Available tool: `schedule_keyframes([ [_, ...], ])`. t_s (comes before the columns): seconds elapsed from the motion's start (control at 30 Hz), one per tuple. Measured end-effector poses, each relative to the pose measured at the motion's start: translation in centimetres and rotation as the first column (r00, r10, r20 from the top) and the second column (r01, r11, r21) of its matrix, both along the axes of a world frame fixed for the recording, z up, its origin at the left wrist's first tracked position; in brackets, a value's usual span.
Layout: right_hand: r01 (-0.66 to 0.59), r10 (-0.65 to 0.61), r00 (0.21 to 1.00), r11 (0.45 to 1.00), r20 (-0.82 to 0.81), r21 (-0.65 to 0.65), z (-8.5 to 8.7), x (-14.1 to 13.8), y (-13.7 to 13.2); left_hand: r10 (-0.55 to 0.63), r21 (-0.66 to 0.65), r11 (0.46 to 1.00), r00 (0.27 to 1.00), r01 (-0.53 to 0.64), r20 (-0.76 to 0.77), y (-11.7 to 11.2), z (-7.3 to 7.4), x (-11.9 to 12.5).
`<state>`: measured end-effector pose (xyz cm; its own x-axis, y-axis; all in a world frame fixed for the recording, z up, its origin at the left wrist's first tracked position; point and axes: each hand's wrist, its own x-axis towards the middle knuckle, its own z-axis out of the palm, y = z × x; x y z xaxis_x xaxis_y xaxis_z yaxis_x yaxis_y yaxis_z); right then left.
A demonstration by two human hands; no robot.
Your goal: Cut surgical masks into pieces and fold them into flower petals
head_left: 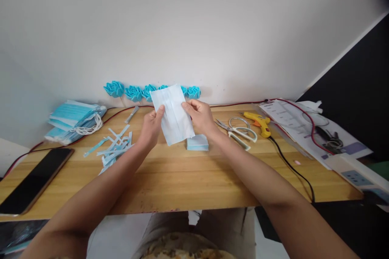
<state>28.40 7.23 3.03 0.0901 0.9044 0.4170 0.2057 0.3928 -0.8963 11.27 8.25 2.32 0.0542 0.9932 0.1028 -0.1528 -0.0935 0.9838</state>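
Between my two hands, raised over the middle of the table, is a pale blue sheet of face-mask fabric (172, 117) with fold lines down it. My left hand (152, 125) pinches its left edge, thumb on the front. The right edge is gripped by my right hand (200, 116), also thumb in front. Just below the sheet lies a small stack of cut light-blue pieces (197, 143). Cut blue and white strips (117, 143) form a loose pile left of my left hand. Scissors (238, 132) with white handles rest right of my right hand.
Blue fabric flowers (133, 93) line the wall, partly hidden by the sheet. Face masks (74, 117) are stacked at left, near a phone (36, 180). A yellow glue gun (258, 123), papers (291, 123), keys (332, 139) and a power strip (358, 176) occupy the right.
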Motion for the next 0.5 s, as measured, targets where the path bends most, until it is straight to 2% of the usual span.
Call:
schedule_keyframes([
  [0.13, 0.162, -0.169, 0.982, 0.982, 0.081, 0.094, -1.0, -0.6, -0.9, 0.091, -0.010, 0.996, 0.995, -0.091, -0.036, 0.0, -1.2, -0.7],
  [0.27, 0.230, -0.235, 0.970, 0.970, 0.062, 0.075, -2.0, -0.4, -1.0, 0.164, -0.012, 0.986, 0.985, -0.165, -0.054, 0.3, -1.9, -1.5],
  [0.4, 0.208, -0.208, 0.978, 0.978, 0.007, -0.005, -2.6, -0.2, -0.4, 0.131, -0.037, 0.991, 0.991, -0.131, -0.003, 0.7, -1.6, -1.9],
  [0.5, 0.077, -0.081, 0.996, 0.994, -0.039, -0.082, -2.6, -0.2, -0.2, 0.088, -0.094, 0.992, 0.994, -0.082, 0.058, 0.8, -1.3, -2.0],
])
